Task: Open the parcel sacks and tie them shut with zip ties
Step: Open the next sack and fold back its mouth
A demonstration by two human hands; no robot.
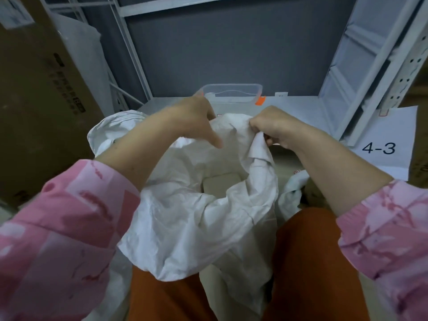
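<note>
White woven plastic makes up the sack [185, 223], which stands open between the person's knees with its mouth pulled wide. Its lower part is cut off by the bottom edge of the view and partly covered by the orange trousers [308, 262]. Deep inside the sack lies a pale flat parcel [221, 184]; only one corner of it shows, the rest hidden under folds of the sack. The left hand [196, 117] grips the far rim of the sack, fingers curled over the edge and out of sight behind it, thumb pointing down inside the mouth. The right hand [275, 128] pinches a bunched fold of the rim just beside the left hand, fingers pressed together on the cloth. No zip tie can be made out in either hand.

Beyond the sack, partly hidden by both hands, a clear plastic tub [231, 93] with an orange clip sits on a grey shelf [301, 110]. Right of the sack hangs a paper sign [389, 144] reading 4-3, fixed to a white rack post [370, 77]. Left of the sack stands a large cardboard box [41, 89], its print too blurred to read. A second white sack [291, 195] is crumpled just right of the open one, mostly hidden by the right forearm. Pink patterned sleeves [58, 228] cover both arms.
</note>
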